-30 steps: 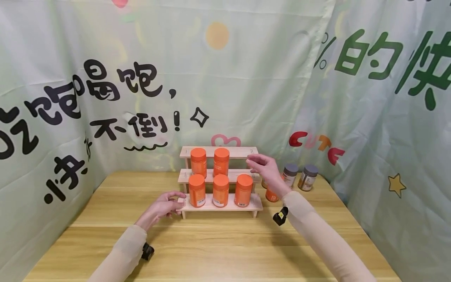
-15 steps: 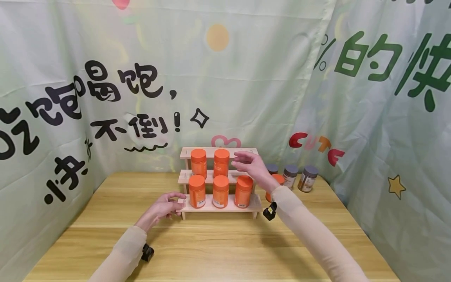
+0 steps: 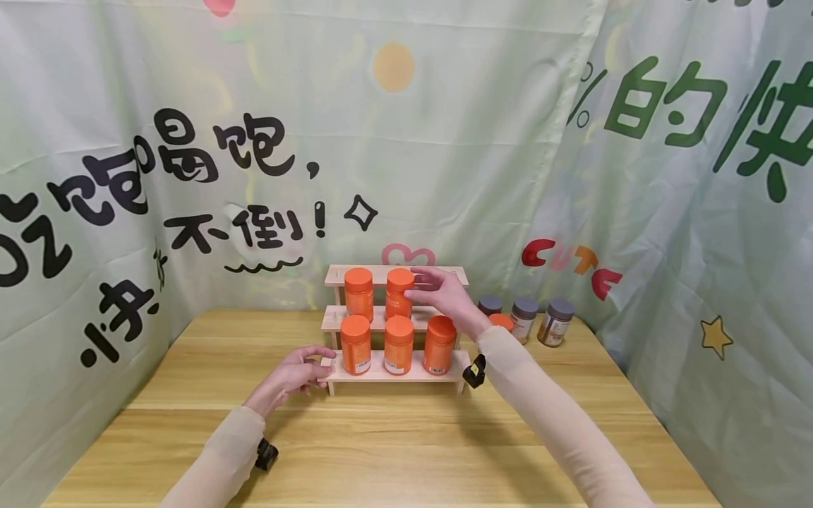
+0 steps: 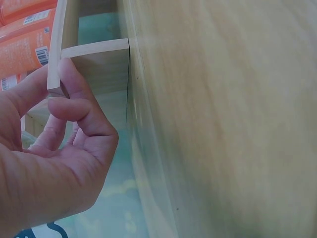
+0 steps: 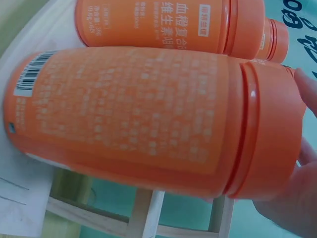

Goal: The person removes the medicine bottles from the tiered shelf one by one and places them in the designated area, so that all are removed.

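Observation:
A three-tier wooden display stand (image 3: 417,372) carries several orange jars with orange lids. My left hand (image 3: 297,370) pinches the left end of the bottom board; in the left wrist view the thumb lies on one side and the index finger (image 4: 74,82) on the other. My right hand (image 3: 442,293) reaches over the bottom row to the right-hand jar (image 3: 399,296) of the middle tier. Its thumb and fingertips are spread right at that jar's lid. The right wrist view is filled by an orange jar (image 5: 129,119), with part of the hand (image 5: 292,193) behind its lid.
Three more orange jars stand on the bottom tier, including one at its right end (image 3: 440,346). Dark-lidded jars (image 3: 555,323) and an orange lid (image 3: 501,322) are on the table right of the stand. A printed cloth (image 3: 470,141) hangs close behind.
My right hand has moved left from beside the stand's right end to the middle-tier jar. The left hand stays at the bottom board, and the jars on the stand have not moved.

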A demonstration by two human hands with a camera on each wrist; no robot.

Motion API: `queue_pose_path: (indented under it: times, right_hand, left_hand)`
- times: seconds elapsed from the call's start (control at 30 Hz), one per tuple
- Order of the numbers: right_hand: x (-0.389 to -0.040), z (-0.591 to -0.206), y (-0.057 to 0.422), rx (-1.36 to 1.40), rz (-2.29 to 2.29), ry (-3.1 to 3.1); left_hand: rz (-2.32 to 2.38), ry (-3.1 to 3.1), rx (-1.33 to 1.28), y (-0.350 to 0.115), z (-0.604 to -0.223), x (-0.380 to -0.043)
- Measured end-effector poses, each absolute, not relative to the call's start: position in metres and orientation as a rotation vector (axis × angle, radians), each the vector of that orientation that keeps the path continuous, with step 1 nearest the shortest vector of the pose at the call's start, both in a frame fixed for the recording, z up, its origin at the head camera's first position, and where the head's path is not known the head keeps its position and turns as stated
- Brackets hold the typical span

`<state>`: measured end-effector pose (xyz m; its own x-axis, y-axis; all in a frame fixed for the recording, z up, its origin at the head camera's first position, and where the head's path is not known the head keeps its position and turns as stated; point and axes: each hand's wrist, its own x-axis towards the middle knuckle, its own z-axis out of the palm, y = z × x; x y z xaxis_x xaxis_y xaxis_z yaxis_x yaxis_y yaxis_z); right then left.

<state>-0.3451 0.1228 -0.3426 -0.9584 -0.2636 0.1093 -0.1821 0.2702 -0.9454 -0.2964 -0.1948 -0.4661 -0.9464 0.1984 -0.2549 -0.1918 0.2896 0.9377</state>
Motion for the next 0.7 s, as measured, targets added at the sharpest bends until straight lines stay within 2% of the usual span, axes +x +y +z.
queue_pose_path:
  times: [0.3,0.7]
  right_hand:
    - [-0.356,-0.341,0.113,-0.527,-1.671,2.487]
    - [-0.361,-0.342,0.107,-0.458,-1.650,2.540]
  left_hand:
    - [1.707,2.241,-0.008,-0.194,-0.468,-0.296]
    - [1.704,2.262,0.006,-0.194,-0.469,-0.297]
